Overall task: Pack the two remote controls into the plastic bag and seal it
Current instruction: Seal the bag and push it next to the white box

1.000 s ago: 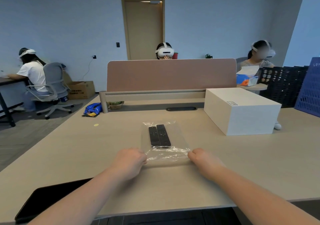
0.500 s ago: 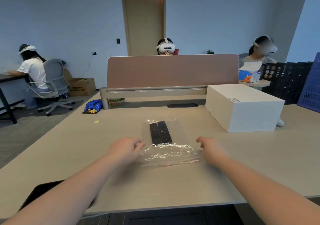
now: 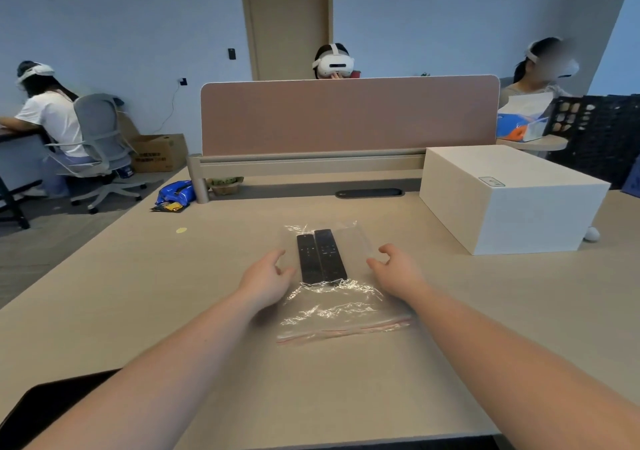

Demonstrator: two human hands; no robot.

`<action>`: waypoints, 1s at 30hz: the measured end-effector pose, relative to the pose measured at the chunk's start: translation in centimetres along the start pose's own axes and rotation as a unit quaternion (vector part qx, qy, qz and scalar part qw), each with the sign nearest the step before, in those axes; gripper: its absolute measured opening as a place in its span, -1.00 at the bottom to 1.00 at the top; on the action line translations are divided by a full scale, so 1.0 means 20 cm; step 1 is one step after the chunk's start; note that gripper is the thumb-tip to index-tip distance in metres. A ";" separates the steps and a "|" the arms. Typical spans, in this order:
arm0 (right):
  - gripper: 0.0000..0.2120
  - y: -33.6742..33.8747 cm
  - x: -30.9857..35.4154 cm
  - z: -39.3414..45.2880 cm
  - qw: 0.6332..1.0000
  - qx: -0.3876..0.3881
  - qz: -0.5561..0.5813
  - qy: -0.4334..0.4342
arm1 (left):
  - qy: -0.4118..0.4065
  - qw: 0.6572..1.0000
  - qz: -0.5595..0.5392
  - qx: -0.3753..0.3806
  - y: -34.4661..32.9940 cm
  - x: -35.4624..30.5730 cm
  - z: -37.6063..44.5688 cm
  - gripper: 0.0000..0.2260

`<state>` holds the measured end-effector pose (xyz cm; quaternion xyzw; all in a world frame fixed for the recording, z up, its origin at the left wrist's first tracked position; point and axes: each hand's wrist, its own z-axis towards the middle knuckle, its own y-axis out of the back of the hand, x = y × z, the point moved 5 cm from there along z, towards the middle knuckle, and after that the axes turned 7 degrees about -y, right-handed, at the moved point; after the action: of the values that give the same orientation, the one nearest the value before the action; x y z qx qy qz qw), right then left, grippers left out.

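2 remotes (image 3: 321,256) lie side by side inside 1 bag (image 3: 343,305) flat on the table (image 3: 138,293). 2 hands, left (image 3: 266,278) and right (image 3: 398,269), flank them, fingers spread, grasping nothing.

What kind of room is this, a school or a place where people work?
Probably an office or workroom. A long shared desk has a divider screen, a person sits in a swivel office chair, and cardboard boxes and crates stand around.

black remotes (image 3: 321,256), clear bag (image 3: 346,311), red-striped seal (image 3: 346,331)
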<state>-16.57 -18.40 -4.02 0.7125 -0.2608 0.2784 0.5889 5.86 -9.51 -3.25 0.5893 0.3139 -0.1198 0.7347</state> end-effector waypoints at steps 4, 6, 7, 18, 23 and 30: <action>-0.53 -0.05 0.01 0.08 1.000 0.010 0.006 0.018 | -0.012 0.999 -0.046 0.005 -0.08 -0.03 0.06 -0.58; -0.54 -0.07 0.00 0.12 0.999 0.002 -0.010 0.038 | -0.031 0.999 -0.027 0.004 -0.12 -0.04 0.10 -0.63; -0.54 -0.06 0.00 0.14 0.999 -0.007 -0.018 0.045 | -0.036 0.999 -0.021 0.000 -0.13 -0.05 0.11 -0.64; -0.54 0.19 -0.13 0.37 0.986 -0.110 -0.113 0.050 | -0.074 0.997 -0.020 0.015 -0.36 -0.34 0.41 -0.64; -0.54 0.30 -0.19 0.49 0.976 -0.154 -0.152 0.038 | -0.098 0.994 -0.005 0.040 -0.46 -0.49 0.56 -0.68; -0.65 0.41 -0.23 0.63 0.951 -0.209 -0.227 0.019 | -0.116 0.992 -0.010 0.049 -0.64 -0.64 0.77 -0.67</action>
<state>-24.45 -31.93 -3.40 0.6087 -0.1331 0.0898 0.7770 -6.15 -30.13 -4.03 0.6039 0.2263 -0.2096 0.7349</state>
